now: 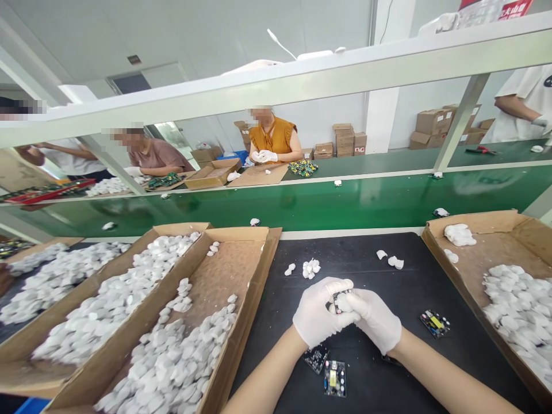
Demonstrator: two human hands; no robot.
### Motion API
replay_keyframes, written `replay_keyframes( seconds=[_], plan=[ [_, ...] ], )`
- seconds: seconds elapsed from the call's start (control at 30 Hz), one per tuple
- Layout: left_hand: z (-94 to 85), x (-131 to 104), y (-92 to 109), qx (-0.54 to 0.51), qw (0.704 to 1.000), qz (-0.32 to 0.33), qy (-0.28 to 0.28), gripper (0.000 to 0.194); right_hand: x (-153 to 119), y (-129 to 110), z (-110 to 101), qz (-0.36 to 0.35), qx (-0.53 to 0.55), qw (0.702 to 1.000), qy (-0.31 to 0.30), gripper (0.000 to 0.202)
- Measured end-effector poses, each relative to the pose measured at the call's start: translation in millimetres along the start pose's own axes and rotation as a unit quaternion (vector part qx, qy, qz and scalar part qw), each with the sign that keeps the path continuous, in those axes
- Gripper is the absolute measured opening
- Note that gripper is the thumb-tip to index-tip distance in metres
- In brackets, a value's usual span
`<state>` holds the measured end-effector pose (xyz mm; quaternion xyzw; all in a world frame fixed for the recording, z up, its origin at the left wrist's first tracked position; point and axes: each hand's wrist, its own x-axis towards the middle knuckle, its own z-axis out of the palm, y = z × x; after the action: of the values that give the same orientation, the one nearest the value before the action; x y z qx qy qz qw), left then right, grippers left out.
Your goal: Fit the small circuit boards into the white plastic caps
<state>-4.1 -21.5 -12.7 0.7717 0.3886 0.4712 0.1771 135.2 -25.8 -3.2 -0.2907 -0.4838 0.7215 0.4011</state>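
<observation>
My left hand (315, 310), in a white glove, has its fingers closed around a small black circuit board (336, 299). My right hand (379, 323), gloved as well, pinches the same board from the other side. Between my fingers a soft-looking white piece (344, 303) lies against the board; my fingertips partly cover both. Below my hands, one circuit board (335, 378) with a yellow part lies on the black mat (284, 339), beside a darker board (317, 359). Another board (434, 323) is to the right. Beyond my hands sits a small clump of white pieces (311, 268).
Cardboard trays of white pieces stand at left (259, 276) and right (440, 270). A green conveyor belt (297, 201) crosses behind the mat, carrying several small boards. Above it runs a pale shelf beam (276, 95). Co-workers sit opposite, one in an orange top (282, 138).
</observation>
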Motion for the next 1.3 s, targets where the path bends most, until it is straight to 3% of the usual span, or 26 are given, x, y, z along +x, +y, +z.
replay_keyframes(
  seconds=[0.17, 0.47, 0.7, 0.97, 1.13, 1.2, 1.3],
  plan=[
    [2.6, 0, 3, 0.005, 1.0, -0.015, 0.011, 0.038, -1, 2, 2, -0.011, -0.066, 0.997, 0.051, 0.036],
    [3.0, -3, -2, 0.011, 1.0, -0.01, 0.015, 0.039, -1, -5, 1, -0.038, -0.153, 0.988, -0.001, 0.039],
    [2.2, 1, 1, -0.015, 1.0, -0.014, -0.004, 0.037, 2, -6, -4, -0.048, -0.121, 0.991, -0.028, 0.035],
    [7.1, 2, -8, -0.004, 0.997, -0.056, -0.058, 0.054, 5, 1, -9, -0.007, -0.181, 0.982, 0.057, 0.035],
    [-6.8, 15, -19, 0.096, 0.991, -0.046, -0.085, 0.08, 25, -4, -19, 0.037, -0.322, 0.938, 0.127, 0.039],
    [-13.4, 19, -28, 0.132, 0.985, -0.089, -0.071, 0.082, 46, -13, -28, 0.088, -0.394, 0.901, 0.158, 0.045],
    [-18.8, 21, -45, 0.194, 0.96, -0.196, -0.039, 0.069, 87, -27, -46, 0.125, -0.47, 0.853, 0.19, 0.037]
  ],
)
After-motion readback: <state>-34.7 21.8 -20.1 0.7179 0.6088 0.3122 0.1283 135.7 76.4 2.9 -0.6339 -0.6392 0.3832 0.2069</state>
